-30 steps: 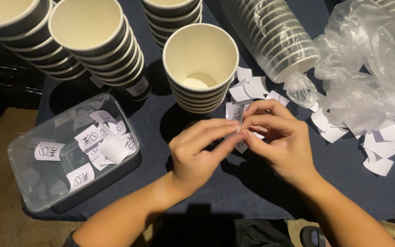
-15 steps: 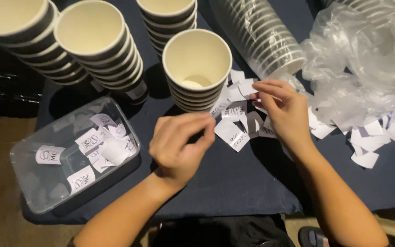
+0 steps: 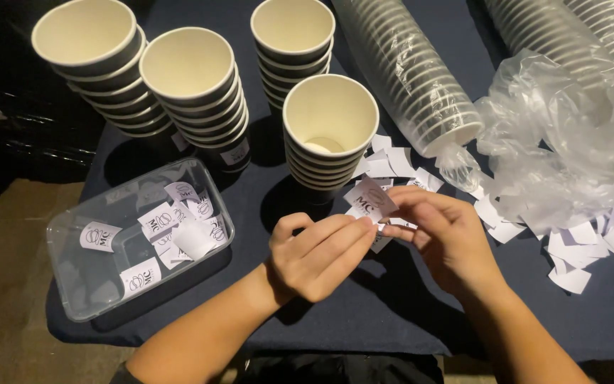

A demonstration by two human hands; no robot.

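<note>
While your right hand (image 3: 443,242) pinches the small printed sticker (image 3: 368,200) just in front of the nearest cup stack (image 3: 330,135), your left hand (image 3: 318,252) closes its fingertips on the lower edge. Peel slowly from one corner, keeping the sticker flat so it doesn't curl or tear.

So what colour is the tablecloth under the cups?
Dark navy blue tablecloth, seen in the head view.

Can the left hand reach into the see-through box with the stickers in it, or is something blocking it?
Probably yes. The clear plastic box lies open with no lid, just to the left of the left hand, and nothing but bare dark tablecloth sits between them. The hand is pinching a sticker with the right hand now.
</note>
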